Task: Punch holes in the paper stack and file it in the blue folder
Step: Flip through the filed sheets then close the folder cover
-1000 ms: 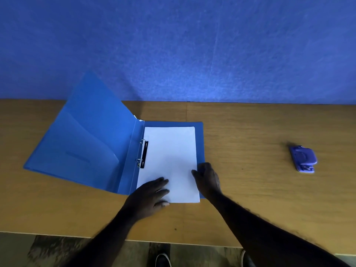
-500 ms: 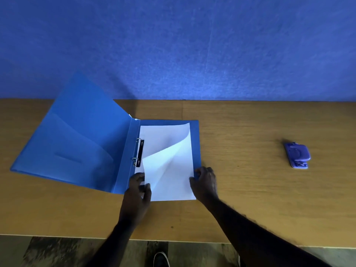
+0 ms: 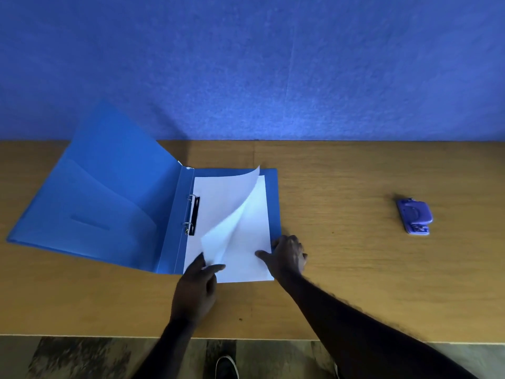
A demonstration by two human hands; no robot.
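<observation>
The blue folder (image 3: 109, 203) lies open on the wooden table, its left cover raised and its two metal rings (image 3: 190, 214) by the spine. The white paper stack (image 3: 246, 242) rests on the folder's right half. My left hand (image 3: 196, 285) pinches the near left corner of the top sheets (image 3: 232, 198), which curl up and over toward the right. Under them more white paper shows. My right hand (image 3: 287, 255) presses on the stack's near right edge, thumb on the paper. A small blue-purple hole punch (image 3: 414, 216) sits far off to the right.
A blue fabric wall (image 3: 273, 64) rises behind the table's far edge. The table's near edge (image 3: 273, 336) runs just below my forearms, with patterned floor and a shoe beneath it.
My left hand went from lying flat on the stack to gripping its near left corner and lifting the top sheets, which now curl higher. My right hand stayed on the right edge.
</observation>
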